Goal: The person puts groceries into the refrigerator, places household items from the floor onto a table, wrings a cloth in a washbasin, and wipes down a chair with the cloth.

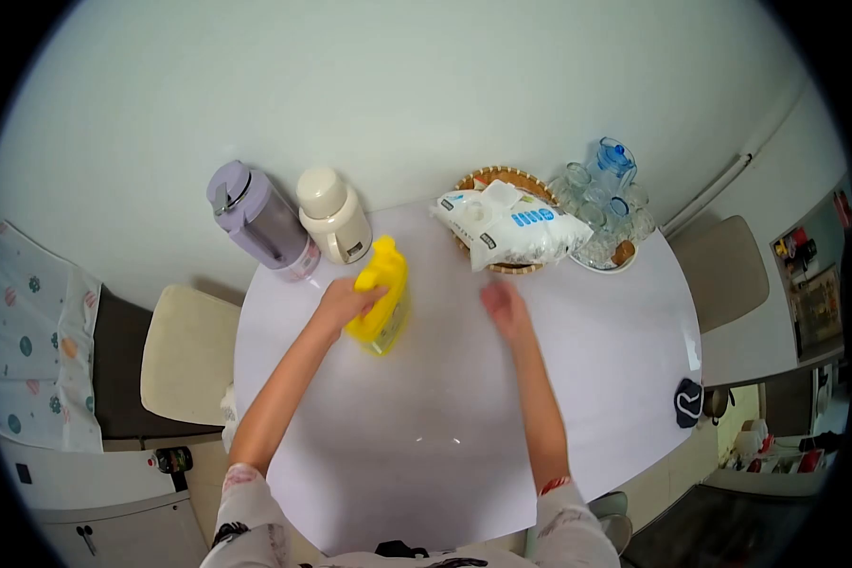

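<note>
Closest to the camera were my own patterned sleeves, the left one and the right one, with both arms reaching over a glossy white table. My left hand was wrapped around the built-in handle of a yellow plastic jug, over the left part of the table, just in front of a cream vacuum flask. Couldn't tell if its base was touching down. My right hand wasn't on anything, near the white plastic pack lying across a wicker basket. It was too blurred to say how far apart the fingers were.

What worried me, honestly, was the flask and the tall purple-lidded pitcher beside it. A careless swing of the jug could've tipped either one, and a one-handed grip might've let it twist if it was heavy. The table looked slick too, so anything set down near the edge could've slid. And one wide sweep of my right arm might've knocked the glassware.
</note>
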The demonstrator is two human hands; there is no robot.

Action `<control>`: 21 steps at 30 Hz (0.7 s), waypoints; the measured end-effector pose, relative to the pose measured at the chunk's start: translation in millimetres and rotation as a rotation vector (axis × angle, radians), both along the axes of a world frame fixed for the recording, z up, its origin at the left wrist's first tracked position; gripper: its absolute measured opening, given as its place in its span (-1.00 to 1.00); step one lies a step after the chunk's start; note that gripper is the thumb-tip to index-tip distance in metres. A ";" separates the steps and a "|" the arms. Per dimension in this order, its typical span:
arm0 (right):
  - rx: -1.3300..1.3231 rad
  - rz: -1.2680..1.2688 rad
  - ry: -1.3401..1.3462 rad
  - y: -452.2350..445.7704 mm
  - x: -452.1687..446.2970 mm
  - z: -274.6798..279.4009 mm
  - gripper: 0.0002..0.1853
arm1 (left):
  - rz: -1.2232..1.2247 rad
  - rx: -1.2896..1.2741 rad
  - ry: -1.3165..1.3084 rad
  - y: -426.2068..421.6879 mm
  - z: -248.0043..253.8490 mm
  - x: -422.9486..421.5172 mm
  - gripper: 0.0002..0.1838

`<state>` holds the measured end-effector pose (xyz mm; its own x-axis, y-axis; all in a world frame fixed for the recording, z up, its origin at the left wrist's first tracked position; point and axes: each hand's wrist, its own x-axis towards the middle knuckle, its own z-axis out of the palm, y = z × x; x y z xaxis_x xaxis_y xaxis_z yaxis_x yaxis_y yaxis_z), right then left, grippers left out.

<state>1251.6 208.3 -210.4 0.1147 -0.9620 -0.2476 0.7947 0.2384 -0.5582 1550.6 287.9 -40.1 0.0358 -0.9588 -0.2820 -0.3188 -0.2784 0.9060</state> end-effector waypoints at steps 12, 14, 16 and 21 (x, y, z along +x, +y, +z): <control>0.095 0.070 0.048 83.5 37.7 -8.5 -0.67 | 0.230 -0.121 0.254 -162.4 0.3 -31.5 -0.67; 0.087 -0.057 0.017 44.2 13.6 -5.6 -0.66 | 0.242 -0.178 0.245 -180.9 -5.9 -28.5 -0.67; 0.098 -0.097 0.016 21.7 -3.6 2.1 -0.66 | 0.322 -0.208 0.039 -185.7 -9.6 -22.3 -0.66; -0.026 -0.093 0.246 -20.7 -14.3 29.5 -0.64 | 0.351 -0.203 -0.057 -185.3 -4.4 -19.1 -0.62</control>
